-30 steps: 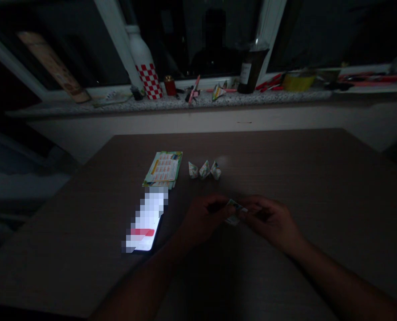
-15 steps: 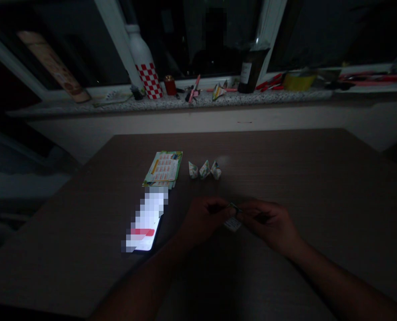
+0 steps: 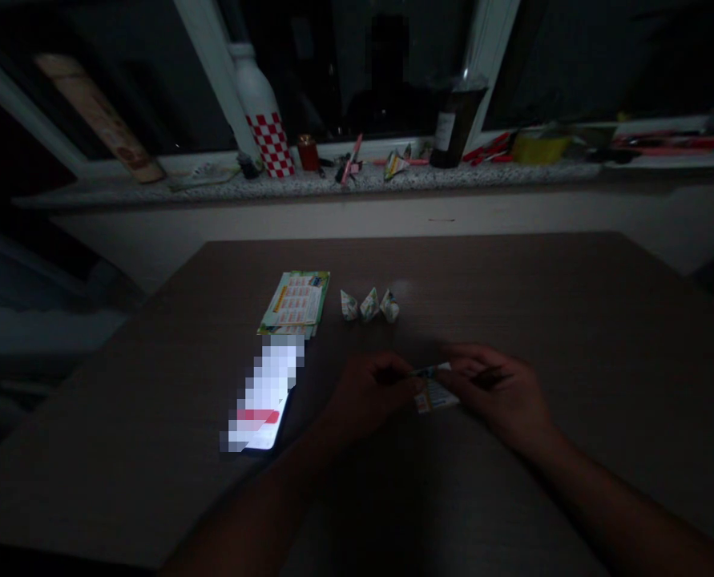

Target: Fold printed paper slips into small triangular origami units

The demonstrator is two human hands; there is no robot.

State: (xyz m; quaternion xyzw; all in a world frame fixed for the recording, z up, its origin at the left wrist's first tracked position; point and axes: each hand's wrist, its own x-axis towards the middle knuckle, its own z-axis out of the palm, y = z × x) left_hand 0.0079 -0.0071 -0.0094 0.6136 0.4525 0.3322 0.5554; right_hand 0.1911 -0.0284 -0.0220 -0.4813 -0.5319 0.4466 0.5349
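In dim light, my left hand (image 3: 369, 394) and my right hand (image 3: 501, 391) meet over the brown table (image 3: 573, 320), both pinching a small printed piece of paper (image 3: 433, 393) between their fingertips. The paper is partly folded and lies low over the tabletop. Just beyond my hands stand three small folded paper shapes (image 3: 369, 305) in a row. Left of them lies a stack of printed paper sheets (image 3: 295, 303). A lit phone (image 3: 264, 393) lies screen up to the left of my left hand.
A stone window sill (image 3: 332, 183) runs along the back with a red-and-white checked bottle (image 3: 264, 112), a dark bottle (image 3: 453, 120), a small red jar (image 3: 307, 152), pens, another folded paper shape (image 3: 394, 164) and a yellow roll (image 3: 537, 147). The window is dark.
The paper has been turned and opened out between my fingers, showing more of its light face. My right hand has shifted slightly right; the left hand stays in place.
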